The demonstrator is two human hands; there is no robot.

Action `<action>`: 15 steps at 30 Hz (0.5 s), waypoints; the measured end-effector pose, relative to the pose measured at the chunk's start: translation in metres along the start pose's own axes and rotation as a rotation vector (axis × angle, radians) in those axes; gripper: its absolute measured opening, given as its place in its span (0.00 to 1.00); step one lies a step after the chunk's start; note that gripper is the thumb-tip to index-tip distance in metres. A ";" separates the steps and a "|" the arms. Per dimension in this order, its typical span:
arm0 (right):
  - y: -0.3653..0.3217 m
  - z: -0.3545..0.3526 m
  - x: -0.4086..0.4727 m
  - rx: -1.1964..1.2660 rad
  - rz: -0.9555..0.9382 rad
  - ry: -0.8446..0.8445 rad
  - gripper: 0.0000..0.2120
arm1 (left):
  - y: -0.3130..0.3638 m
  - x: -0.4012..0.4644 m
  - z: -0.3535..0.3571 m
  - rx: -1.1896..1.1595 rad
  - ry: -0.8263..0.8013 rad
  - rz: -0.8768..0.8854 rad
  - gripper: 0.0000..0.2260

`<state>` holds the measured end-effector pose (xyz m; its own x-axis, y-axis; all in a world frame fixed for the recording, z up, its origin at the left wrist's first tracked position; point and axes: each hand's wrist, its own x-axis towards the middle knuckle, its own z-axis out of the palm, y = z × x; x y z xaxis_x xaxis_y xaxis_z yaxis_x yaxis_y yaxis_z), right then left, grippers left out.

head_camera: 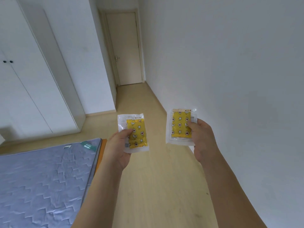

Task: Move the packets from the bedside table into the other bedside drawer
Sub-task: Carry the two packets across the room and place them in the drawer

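Left hand (117,148): thumb on the front, fingers behind, pinching left packet (134,133) by its lower left edge. Right hand (203,140): thumb across the front, fingers behind, pinching right packet (180,126) along its right edge. Both packets held upright in the air at chest level, well apart from each other, above the wooden floor (158,186).

Packets: clear plastic sleeves with white borders, each enclosing a yellow insert printed with stars, moons and flower shapes with red centres. Small print along the top strip, too small to read.

Surroundings: grey quilted mattress (44,178) at lower left; white wardrobe (24,79) beyond it; closed cream door (126,48) ahead; white wall (230,63) at right.
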<state>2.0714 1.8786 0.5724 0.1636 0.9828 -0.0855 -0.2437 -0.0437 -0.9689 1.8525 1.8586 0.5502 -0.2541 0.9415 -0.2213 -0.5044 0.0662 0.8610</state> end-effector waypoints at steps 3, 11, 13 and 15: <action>-0.022 0.010 0.070 0.038 -0.024 -0.003 0.11 | 0.023 0.055 0.039 -0.040 -0.048 0.061 0.13; -0.001 0.080 0.216 0.000 0.086 -0.117 0.11 | 0.043 0.180 0.052 -0.064 0.103 0.095 0.10; 0.010 0.105 0.253 -0.017 0.096 -0.145 0.10 | 0.048 0.220 0.044 -0.082 0.178 0.080 0.10; 0.021 0.138 0.292 -0.026 0.103 -0.193 0.10 | 0.056 0.264 0.034 -0.087 0.236 0.093 0.11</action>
<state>1.9820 2.1896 0.5591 -0.0471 0.9889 -0.1406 -0.2241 -0.1477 -0.9633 1.7850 2.1215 0.5554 -0.4829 0.8383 -0.2530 -0.5364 -0.0548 0.8422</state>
